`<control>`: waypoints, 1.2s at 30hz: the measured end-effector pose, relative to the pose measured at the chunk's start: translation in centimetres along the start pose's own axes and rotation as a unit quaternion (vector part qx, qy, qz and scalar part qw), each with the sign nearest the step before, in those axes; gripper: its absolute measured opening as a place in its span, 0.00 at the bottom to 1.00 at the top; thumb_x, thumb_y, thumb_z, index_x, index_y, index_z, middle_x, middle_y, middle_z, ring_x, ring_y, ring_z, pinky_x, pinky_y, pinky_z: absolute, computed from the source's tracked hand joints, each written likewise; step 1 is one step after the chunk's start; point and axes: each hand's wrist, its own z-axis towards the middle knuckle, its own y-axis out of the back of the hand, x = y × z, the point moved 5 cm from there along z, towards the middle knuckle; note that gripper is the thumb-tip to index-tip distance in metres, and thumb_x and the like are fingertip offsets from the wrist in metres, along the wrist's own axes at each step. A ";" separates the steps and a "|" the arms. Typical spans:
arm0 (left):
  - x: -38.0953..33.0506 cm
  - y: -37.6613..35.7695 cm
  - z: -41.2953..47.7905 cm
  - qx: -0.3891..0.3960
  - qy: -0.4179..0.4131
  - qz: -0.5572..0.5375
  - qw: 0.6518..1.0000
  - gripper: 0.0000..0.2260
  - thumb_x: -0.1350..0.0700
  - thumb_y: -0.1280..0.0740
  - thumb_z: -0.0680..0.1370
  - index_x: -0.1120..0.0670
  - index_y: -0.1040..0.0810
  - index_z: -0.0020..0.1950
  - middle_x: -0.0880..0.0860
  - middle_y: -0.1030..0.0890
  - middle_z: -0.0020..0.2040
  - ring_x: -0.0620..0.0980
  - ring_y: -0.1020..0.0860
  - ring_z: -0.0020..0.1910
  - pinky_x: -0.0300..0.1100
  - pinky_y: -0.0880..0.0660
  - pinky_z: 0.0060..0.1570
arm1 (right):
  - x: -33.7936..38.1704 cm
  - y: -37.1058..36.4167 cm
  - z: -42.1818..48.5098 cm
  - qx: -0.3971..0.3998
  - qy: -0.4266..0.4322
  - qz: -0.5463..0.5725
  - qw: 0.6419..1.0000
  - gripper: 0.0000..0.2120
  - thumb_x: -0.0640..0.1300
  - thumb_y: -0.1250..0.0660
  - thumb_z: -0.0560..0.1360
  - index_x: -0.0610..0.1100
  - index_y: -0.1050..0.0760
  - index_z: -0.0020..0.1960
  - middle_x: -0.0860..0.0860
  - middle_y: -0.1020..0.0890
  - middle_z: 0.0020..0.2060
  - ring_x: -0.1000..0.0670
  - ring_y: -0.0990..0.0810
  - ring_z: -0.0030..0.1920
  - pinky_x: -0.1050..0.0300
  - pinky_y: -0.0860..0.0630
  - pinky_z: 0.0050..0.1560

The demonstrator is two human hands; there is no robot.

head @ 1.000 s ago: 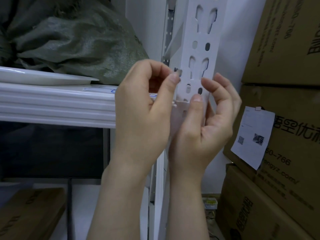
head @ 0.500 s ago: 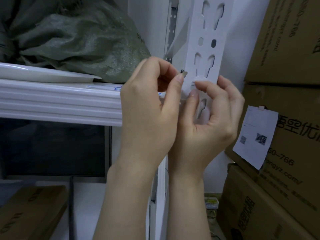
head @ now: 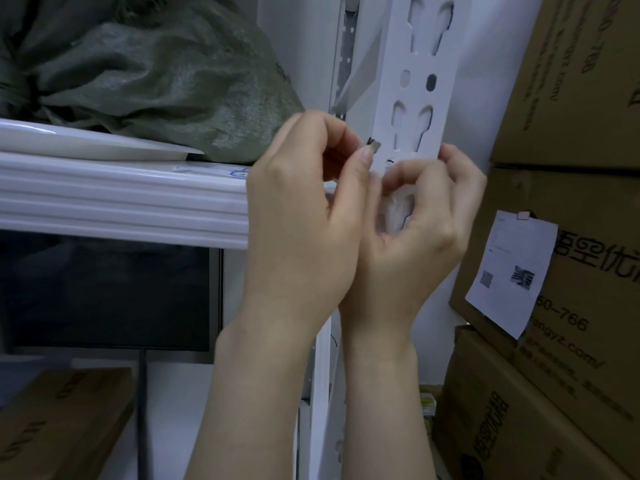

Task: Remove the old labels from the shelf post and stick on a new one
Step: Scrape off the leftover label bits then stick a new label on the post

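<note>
A white slotted shelf post (head: pixel 417 81) rises in the middle of the view. My left hand (head: pixel 301 216) is raised in front of it and pinches a small label scrap (head: pixel 374 145) between thumb and forefinger, close to the post's left edge. My right hand (head: pixel 422 223) is beside it, fingers curled, with fingertips on a clear, crumpled label strip (head: pixel 393 213) that lies against the post face. Most of that strip is hidden by my fingers.
A white shelf beam (head: pixel 121 199) runs left from the post, with a green woven sack (head: pixel 156 74) and a white tray (head: pixel 86 142) on top. Stacked cardboard boxes (head: pixel 571 98) fill the right, one carrying a paper slip (head: pixel 512 271). Another box (head: pixel 59 424) lies lower left.
Both hands have risen slightly along the post. My right fingers have curled in tighter onto the clear strip; my left hand keeps pinching the small scrap.
</note>
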 end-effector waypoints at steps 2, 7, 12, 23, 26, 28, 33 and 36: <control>0.1 0.0 0.0 -0.001 -0.001 0.002 1.000 0.04 0.61 0.35 0.77 0.60 0.25 0.44 0.52 0.22 0.40 0.45 0.24 0.40 0.37 0.28 0.41 | -0.3 0.1 -0.1 0.014 -0.010 0.007 1.000 0.06 0.39 0.31 0.73 0.38 0.26 0.41 0.40 0.23 0.55 0.58 0.27 0.56 0.67 0.29 0.52; -0.1 -0.1 0.0 0.008 -0.005 0.010 1.000 0.04 0.60 0.35 0.78 0.60 0.25 0.45 0.52 0.23 0.41 0.45 0.24 0.40 0.34 0.28 0.41 | -0.5 0.4 0.0 -0.002 0.000 0.010 1.000 0.04 0.36 0.32 0.75 0.37 0.23 0.50 0.40 0.22 0.53 0.62 0.27 0.56 0.74 0.35 0.54; 0.0 0.0 0.1 0.009 -0.008 0.013 1.000 0.04 0.60 0.35 0.78 0.59 0.25 0.45 0.52 0.23 0.41 0.45 0.24 0.40 0.32 0.29 0.41 | -0.3 0.3 -0.1 -0.028 0.032 -0.003 0.999 0.03 0.35 0.31 0.74 0.38 0.20 0.47 0.39 0.20 0.52 0.69 0.31 0.52 0.73 0.33 0.52; -0.1 -0.1 0.1 0.010 -0.002 0.009 1.000 0.03 0.61 0.35 0.78 0.59 0.25 0.44 0.51 0.22 0.41 0.45 0.23 0.40 0.34 0.28 0.40 | -0.1 0.0 0.7 0.010 0.009 -0.014 1.000 0.03 0.40 0.32 0.73 0.40 0.23 0.43 0.40 0.22 0.53 0.63 0.32 0.50 0.73 0.35 0.51; -0.1 -0.2 0.0 0.010 -0.008 0.017 1.000 0.03 0.60 0.35 0.78 0.59 0.25 0.45 0.51 0.22 0.41 0.45 0.23 0.40 0.35 0.27 0.40 | -0.3 -0.1 0.4 0.007 -0.004 -0.002 1.000 0.05 0.41 0.32 0.74 0.39 0.24 0.43 0.40 0.23 0.55 0.61 0.30 0.54 0.70 0.32 0.51; -0.1 -0.2 0.1 0.011 -0.012 0.024 1.000 0.03 0.60 0.35 0.78 0.59 0.25 0.45 0.51 0.23 0.41 0.44 0.24 0.40 0.34 0.28 0.41 | -0.4 0.0 0.4 -0.003 -0.001 0.004 1.000 0.04 0.39 0.31 0.74 0.38 0.24 0.46 0.40 0.23 0.53 0.57 0.27 0.56 0.72 0.34 0.52; 0.0 -0.2 0.2 0.020 -0.015 0.026 0.999 0.04 0.59 0.36 0.78 0.59 0.25 0.46 0.50 0.23 0.41 0.44 0.24 0.41 0.34 0.28 0.41 | -0.5 0.3 0.4 -0.033 0.014 0.000 0.999 0.03 0.38 0.29 0.75 0.38 0.21 0.46 0.41 0.21 0.53 0.67 0.29 0.51 0.74 0.34 0.50; 0.0 -0.2 0.2 0.020 -0.017 0.030 0.999 0.04 0.59 0.36 0.78 0.59 0.24 0.46 0.51 0.23 0.41 0.44 0.24 0.41 0.34 0.28 0.42 | -0.6 0.2 0.4 -0.038 0.010 -0.007 0.999 0.03 0.39 0.29 0.75 0.39 0.20 0.44 0.41 0.20 0.53 0.65 0.27 0.50 0.74 0.32 0.49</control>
